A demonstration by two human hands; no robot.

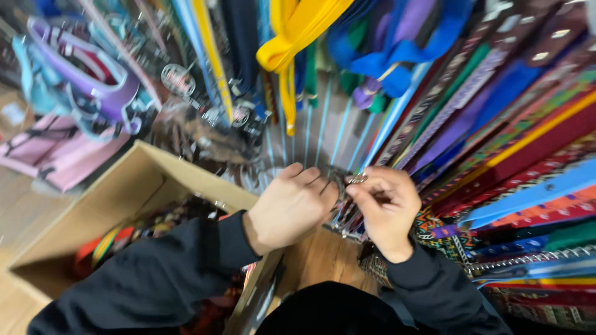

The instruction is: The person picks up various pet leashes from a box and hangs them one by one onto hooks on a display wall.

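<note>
Two hands meet at a small metal clasp (pixel 355 180) held just between them, in front of hanging patterned straps (pixel 528 155). The right hand (pixel 388 211) pinches it with curled fingers; the left hand (pixel 290 208), also curled, seems to touch it, though blur hides the grip. A cardboard box (pixel 133 186) sits lower left.

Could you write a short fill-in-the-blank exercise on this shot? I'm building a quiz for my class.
1. Both hands, left hand and right hand, pinch a small ____ clasp.
2. The open box by the left arm is made of ____.
3. The strap looped at the top is ____.

Missing words: metal; cardboard; yellow
</note>
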